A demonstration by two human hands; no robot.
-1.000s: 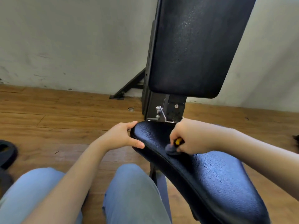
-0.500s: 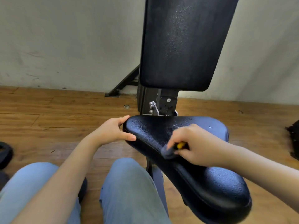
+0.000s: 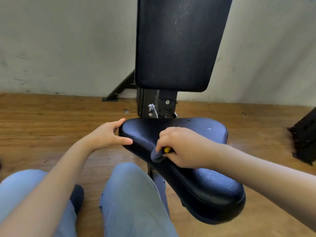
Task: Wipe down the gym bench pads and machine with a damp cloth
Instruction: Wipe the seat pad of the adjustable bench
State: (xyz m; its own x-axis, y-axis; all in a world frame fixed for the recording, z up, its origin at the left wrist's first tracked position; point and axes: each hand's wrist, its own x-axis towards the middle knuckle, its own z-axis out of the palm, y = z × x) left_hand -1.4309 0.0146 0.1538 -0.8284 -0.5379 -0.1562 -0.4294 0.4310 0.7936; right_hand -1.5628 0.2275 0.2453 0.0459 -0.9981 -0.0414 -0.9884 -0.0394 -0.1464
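A black padded seat (image 3: 213, 189) runs from the centre toward the lower right. Behind it the black back pad (image 3: 174, 45) stands upright on a dark metal frame (image 3: 159, 105). My right hand (image 3: 181, 147) grips a bunched grey cloth (image 3: 156, 155) with a yellow bit showing, and presses it on the seat's left side near the middle. My left hand (image 3: 109, 134) holds the seat's far left corner, thumb on top and fingers around the edge.
My knees in light blue jeans (image 3: 133, 199) are in front of the seat. Wooden floor (image 3: 51, 120) lies all around, with a grey wall behind. A black frame brace (image 3: 119, 89) slants to the floor at the left. A dark object (image 3: 306, 134) sits at the right edge.
My right hand has dragged the cloth from the seat's far end, by the frame, toward me along its left side. My left hand has kept its hold on the corner.
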